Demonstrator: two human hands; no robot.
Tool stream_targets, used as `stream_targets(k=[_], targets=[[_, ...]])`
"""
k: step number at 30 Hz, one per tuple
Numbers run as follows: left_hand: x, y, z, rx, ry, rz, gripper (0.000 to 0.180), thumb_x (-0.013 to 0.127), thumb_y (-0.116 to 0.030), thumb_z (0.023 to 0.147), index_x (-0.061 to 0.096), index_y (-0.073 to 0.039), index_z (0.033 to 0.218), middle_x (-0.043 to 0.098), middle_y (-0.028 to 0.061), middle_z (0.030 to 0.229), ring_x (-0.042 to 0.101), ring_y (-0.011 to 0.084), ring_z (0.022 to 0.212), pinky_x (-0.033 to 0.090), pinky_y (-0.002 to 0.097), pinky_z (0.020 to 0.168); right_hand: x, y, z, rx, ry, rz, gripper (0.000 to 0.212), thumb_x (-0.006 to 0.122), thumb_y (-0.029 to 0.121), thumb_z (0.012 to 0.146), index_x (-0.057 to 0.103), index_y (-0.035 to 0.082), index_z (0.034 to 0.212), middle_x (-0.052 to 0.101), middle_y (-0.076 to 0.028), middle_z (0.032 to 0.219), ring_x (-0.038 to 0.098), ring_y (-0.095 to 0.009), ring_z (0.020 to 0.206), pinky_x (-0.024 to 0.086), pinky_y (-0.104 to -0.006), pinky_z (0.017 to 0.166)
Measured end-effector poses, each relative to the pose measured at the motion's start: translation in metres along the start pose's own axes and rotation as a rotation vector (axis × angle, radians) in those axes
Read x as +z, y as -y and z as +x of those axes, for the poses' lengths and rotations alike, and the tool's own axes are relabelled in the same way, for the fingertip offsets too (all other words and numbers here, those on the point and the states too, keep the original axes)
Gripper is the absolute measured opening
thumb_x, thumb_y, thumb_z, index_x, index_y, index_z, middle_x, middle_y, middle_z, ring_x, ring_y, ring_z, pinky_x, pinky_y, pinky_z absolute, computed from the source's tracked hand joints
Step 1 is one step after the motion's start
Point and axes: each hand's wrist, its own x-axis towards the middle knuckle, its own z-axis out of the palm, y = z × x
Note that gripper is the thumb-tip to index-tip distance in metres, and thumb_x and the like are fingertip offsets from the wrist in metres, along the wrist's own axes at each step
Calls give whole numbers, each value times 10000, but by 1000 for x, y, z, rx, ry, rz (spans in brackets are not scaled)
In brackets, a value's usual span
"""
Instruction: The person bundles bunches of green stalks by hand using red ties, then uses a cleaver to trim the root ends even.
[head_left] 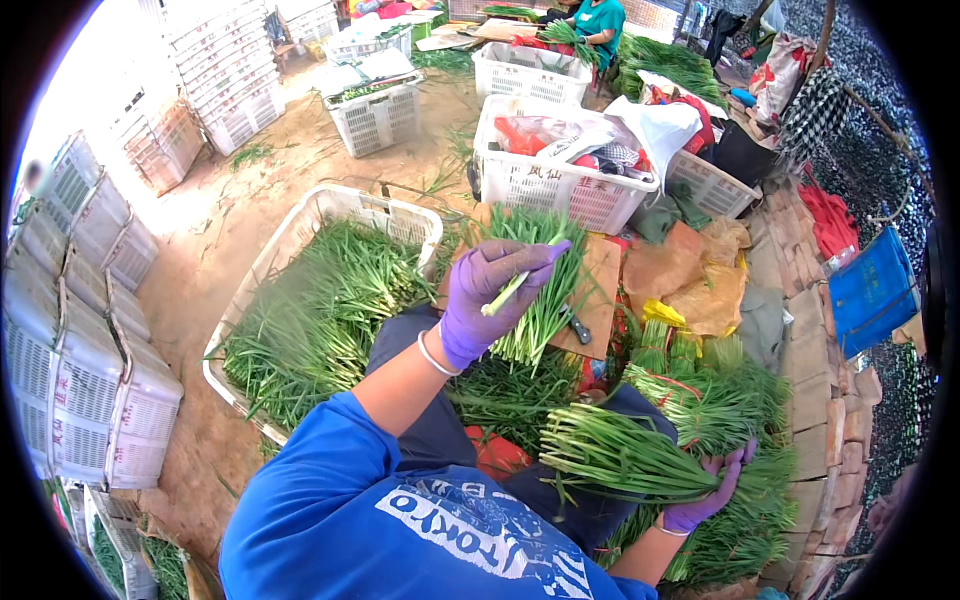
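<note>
My left hand (490, 290), in a purple glove, is raised over my lap and pinches a single pale green stalk (515, 283). Just beyond it, a loose pile of green chives (545, 305) lies on a wooden board (608, 280). My right hand (712, 492), also gloved in purple, grips a thick bundle of chives (620, 460) low at my right side, with the leaf tips pointing left. More chive bundles tied with red bands (705, 395) are heaped beside that hand.
A white plastic crate (300, 225) full of chives stands at my left. A small dark-handled tool (579, 326) lies on the board. Further white crates (560, 185) stand behind, and stacked ones (90, 380) on the left. A person in a teal shirt (600, 18) sits far back. Bricks (830, 420) line the right.
</note>
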Motion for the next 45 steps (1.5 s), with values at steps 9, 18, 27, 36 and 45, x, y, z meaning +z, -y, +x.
stream_targets(k=[9, 18, 27, 36, 45], targets=[[75, 116, -222, -734, 663, 117, 343, 625, -84, 864, 701, -199, 1178, 690, 133, 1075, 659, 331, 972, 523, 368, 872, -33, 0, -24, 74, -105, -5, 453, 504, 138, 979, 433, 43, 1416, 635, 42, 980, 487, -51, 659, 417, -216, 608], [52, 118, -214, -578, 1002, 355, 677, 533, 22, 786, 525, -288, 1388, 658, 168, 1115, 641, 380, 956, 529, 439, 814, -56, 4, -18, 115, -152, 77, 429, 510, 150, 976, 468, 102, 1400, 659, 39, 1053, 522, -68, 714, 462, -220, 671], [67, 17, -290, -1424, 329, -541, 758, 594, -394, 968, 240, -32, 1533, 420, 161, 1472, 536, 274, 1202, 416, 414, 1036, -46, 2, -32, 98, -106, 136, 377, 493, 190, 1014, 491, 72, 1372, 605, 65, 931, 513, -78, 755, 461, -233, 723], [32, -32, -236, -1826, 132, -1474, 959, 502, -832, 769, 546, -43, 1312, 613, 182, 1270, 593, 384, 1140, 454, 557, 996, -62, -15, -73, 22, -45, 1, 463, 564, 201, 985, 431, 94, 1415, 597, 4, 1092, 569, -148, 903, 511, -360, 851], [18, -43, -244, -1474, 532, -1762, 1006, 467, -803, 816, 362, -37, 1460, 518, 227, 1386, 584, 325, 1184, 458, 493, 1018, -111, -27, -88, 104, -144, -82, 394, 546, 243, 1009, 472, 127, 1378, 636, -37, 1086, 613, -224, 974, 526, -441, 921]])
